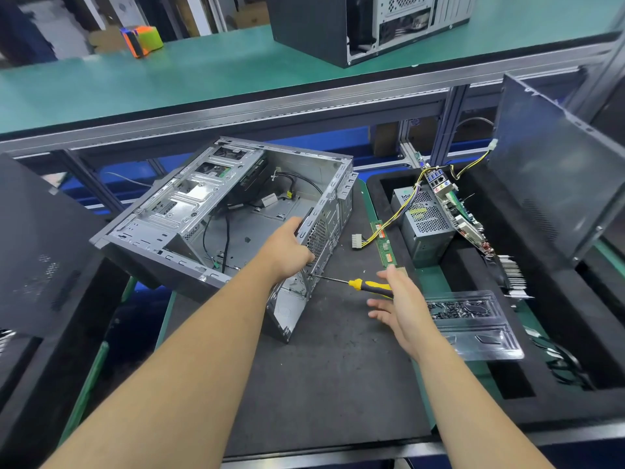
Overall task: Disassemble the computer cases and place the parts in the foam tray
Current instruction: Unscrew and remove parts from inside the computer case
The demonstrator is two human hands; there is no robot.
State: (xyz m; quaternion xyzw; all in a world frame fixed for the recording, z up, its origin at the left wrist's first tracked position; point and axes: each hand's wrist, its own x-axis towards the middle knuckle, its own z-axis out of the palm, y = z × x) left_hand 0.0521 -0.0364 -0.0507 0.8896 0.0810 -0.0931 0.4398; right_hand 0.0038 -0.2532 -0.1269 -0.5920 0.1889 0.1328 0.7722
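Computer case (216, 211): centre-left of the frame, open side up, tilted on the dark mat (338, 384); black cables lie inside.
Left hand (287, 248): fingers curled over the case's rear edge, gripping it.
Right hand (402, 309): fingers spread and relaxed, holding nothing, just over the screwdriver (358, 285).
Foam tray (480, 265): right of the frame; holds the power supply (426, 225), motherboard (456, 211) and heatsink (514, 275).
Clear plastic tray (480, 333): lower right, small black screws inside.
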